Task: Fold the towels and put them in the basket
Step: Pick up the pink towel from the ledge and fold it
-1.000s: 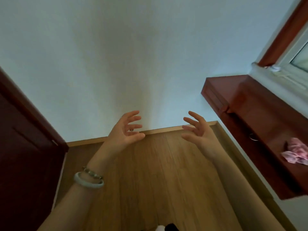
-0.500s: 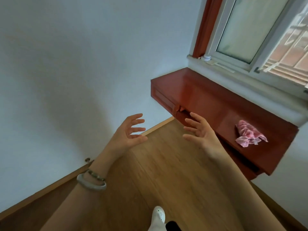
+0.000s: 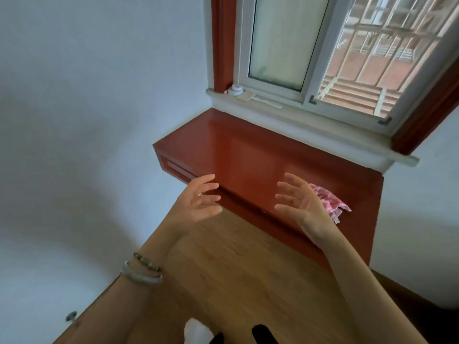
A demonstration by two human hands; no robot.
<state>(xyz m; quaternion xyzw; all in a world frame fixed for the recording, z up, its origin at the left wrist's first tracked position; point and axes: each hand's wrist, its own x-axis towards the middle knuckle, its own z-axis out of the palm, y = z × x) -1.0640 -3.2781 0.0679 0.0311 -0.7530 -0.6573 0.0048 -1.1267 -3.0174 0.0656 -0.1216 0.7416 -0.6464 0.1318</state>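
pink patterned cloth (image 3: 327,201), red-brown shelf (image 3: 260,155), tan wood floor (image 3: 236,269)

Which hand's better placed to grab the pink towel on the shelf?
Right, probably. The right hand hovers open just beside the pink towel on the red shelf; the left hand is farther away.

I see a red-brown wooden ledge (image 3: 248,150) stretching past the left hand (image 3: 196,202) and the right hand (image 3: 298,202), its front edge just behind both. One crumpled pink towel (image 3: 331,202) lies on its top, just beyond the right hand and partly hidden by it. Under both hands I see a wood-plank floor (image 3: 236,269).
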